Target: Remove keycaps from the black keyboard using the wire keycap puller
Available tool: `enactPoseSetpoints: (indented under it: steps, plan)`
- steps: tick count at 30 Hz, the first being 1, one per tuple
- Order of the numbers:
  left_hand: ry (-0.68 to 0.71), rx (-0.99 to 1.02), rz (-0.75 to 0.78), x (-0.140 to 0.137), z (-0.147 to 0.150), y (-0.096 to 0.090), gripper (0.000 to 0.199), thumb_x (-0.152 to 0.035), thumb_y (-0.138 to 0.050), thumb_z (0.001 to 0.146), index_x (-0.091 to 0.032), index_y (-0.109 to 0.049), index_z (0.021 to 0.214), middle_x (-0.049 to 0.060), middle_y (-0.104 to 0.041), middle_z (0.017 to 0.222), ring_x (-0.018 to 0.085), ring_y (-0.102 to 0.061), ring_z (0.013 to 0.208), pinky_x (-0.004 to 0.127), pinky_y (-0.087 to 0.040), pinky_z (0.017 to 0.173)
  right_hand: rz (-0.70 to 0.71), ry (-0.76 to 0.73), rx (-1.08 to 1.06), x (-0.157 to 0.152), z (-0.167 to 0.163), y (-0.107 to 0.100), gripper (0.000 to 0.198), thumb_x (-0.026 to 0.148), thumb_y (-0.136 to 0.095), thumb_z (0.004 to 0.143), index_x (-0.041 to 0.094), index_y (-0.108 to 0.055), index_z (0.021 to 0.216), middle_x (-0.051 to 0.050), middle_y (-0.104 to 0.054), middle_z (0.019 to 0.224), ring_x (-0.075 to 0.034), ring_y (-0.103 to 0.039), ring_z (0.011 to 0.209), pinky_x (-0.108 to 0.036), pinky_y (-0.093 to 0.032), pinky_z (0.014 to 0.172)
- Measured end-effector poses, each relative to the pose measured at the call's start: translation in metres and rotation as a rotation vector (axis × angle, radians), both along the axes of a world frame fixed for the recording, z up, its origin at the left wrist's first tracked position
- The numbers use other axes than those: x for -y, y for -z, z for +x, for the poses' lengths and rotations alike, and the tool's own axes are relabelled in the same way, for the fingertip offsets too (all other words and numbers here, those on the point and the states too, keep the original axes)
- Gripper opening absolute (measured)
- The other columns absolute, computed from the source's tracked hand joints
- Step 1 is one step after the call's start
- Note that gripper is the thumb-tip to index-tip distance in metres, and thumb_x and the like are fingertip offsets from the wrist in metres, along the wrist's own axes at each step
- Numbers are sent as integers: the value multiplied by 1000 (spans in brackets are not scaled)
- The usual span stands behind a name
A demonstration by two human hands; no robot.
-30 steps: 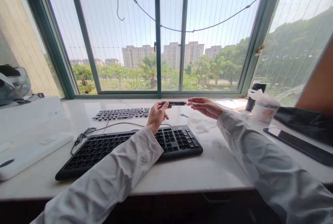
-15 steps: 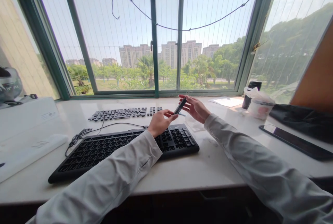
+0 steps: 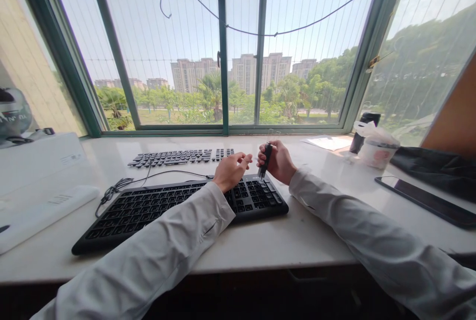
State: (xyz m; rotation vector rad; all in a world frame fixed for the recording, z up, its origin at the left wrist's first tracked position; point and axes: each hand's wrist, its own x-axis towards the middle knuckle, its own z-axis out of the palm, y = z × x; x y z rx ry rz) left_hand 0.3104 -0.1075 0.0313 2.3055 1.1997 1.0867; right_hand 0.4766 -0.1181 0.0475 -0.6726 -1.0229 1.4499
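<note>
In my right hand (image 3: 281,161) is a slim black keycap puller (image 3: 266,157), held upright with the fingers wrapped round its handle. Thin wire loops stick up from its top, and its lower end reaches down just over the number pad. My left hand (image 3: 228,171) hovers to the left of it, fingers loosely bent and apart from the tool, with nothing visible in them. Below both hands lies a black keyboard (image 3: 148,216), its main key places bare of caps. Several keycaps are still seated at the right of its number pad. My left forearm covers part of the keyboard.
Behind the keyboard, loose black keycaps (image 3: 171,157) lie in rows. A coiled cable (image 3: 113,188) is at the left, near white boxes (image 3: 40,166). To the right are a phone (image 3: 427,201), a bagged cup (image 3: 378,150), a black bottle (image 3: 366,129), paper (image 3: 327,142) and black cloth (image 3: 435,169).
The keycap puller has passed from my left hand to my right, which has closed round it and turned it upright. My left hand has let go. The view has shifted slightly.
</note>
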Motion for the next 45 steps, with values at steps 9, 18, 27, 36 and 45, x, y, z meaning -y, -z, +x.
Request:
enactPoseSetpoints:
  steps: [9,18,27,36,45]
  plan:
    - [-28,-92,54,1,-1,0,31,-41,-48,88,-21,-72,87,3,-73,87,17,-64,80,26,-46,72,140,-67,158,11,-12,9,22,39,-44,82,19,-48,71,2,-41,57,-13,-37,55,-24,-37,56]
    - [-21,-112,67,0,-1,1,28,-36,-50,86,-21,-73,85,3,-73,85,18,-64,79,27,-47,74,145,-22,156,11,-10,10,19,37,-46,81,20,-49,73,3,-41,61,-13,-37,56,-26,-35,55]
    - [9,-120,74,1,-1,2,27,-36,-50,85,-21,-73,85,3,-73,83,17,-64,78,26,-46,72,193,-47,145,16,-11,13,19,36,-48,82,20,-48,72,3,-37,64,-12,-36,57,-25,-34,55]
    - [2,-125,84,4,-1,-1,26,-35,-51,85,-22,-74,86,2,-73,83,18,-64,78,27,-46,72,393,25,86,17,-11,33,24,41,-45,81,20,-47,69,3,-37,60,-12,-31,53,-25,-28,52]
    - [0,-119,76,6,-1,-1,27,-36,-52,84,-21,-74,85,3,-73,84,18,-65,79,28,-47,75,457,57,100,16,-11,38,25,39,-40,83,20,-46,67,3,-37,55,-12,-31,51,-26,-25,51]
